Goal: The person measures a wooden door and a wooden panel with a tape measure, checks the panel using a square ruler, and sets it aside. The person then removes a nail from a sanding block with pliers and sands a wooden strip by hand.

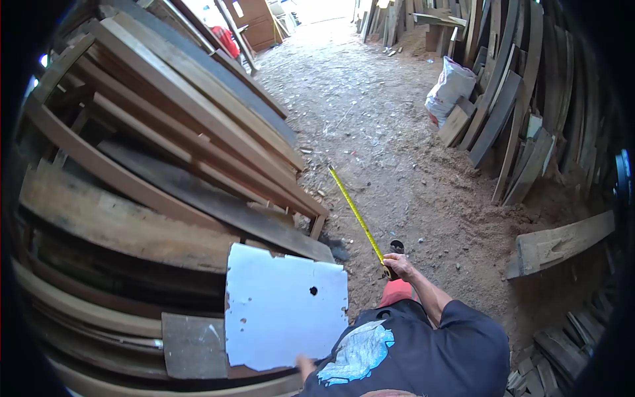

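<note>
My right hand [399,265] is closed around the dark case of a tape measure [358,217]. Its yellow blade runs out forward and slightly left over the dirt floor, the tip in the air or near the ends of the stacked planks. Low in the view, my left hand [305,368] is blurred and partly hidden by my dark shirt, beside the lower edge of a white sheet [278,311]. This sheet has ragged edges and a dark hole, and lies on the stacked boards. Whether the left hand touches it I cannot tell.
Long wooden planks [198,99] are stacked on a rack at left, with a small grey-brown panel [194,345] beside the sheet. Upright boards [536,86] lean along the right, near a white sack [451,89]. A loose board [565,243] juts out at right.
</note>
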`<state>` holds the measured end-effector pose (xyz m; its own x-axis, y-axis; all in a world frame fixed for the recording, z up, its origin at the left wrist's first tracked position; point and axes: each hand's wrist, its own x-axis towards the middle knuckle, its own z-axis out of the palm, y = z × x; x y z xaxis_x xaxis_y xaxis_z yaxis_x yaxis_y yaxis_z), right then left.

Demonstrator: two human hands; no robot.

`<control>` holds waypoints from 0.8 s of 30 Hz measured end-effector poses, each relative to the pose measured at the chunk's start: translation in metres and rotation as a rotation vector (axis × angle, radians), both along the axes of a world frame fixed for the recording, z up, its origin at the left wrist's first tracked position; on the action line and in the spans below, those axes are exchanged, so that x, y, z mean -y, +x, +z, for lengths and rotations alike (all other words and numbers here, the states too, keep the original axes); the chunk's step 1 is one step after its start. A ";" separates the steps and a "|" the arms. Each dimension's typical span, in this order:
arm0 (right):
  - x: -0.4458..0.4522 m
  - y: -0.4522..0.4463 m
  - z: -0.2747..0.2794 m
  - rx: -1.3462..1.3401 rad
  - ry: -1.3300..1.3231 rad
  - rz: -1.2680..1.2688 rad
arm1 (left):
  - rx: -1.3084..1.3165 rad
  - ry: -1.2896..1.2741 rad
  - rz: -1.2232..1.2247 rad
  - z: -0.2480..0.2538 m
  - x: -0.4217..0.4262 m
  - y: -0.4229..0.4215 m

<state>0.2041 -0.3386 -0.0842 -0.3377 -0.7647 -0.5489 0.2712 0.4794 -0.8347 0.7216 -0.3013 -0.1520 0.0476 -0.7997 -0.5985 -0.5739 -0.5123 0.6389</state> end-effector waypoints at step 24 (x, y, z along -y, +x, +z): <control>0.293 -0.511 -0.017 -0.060 -0.002 -0.430 | -0.256 0.406 -0.635 -0.044 0.512 -0.539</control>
<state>-0.3067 -0.6313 -0.1007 -0.6566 -0.5488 -0.5174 0.3970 0.3318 -0.8558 0.1829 -0.8134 -0.1960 -0.5229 -0.3444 -0.7797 -0.6947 -0.3577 0.6240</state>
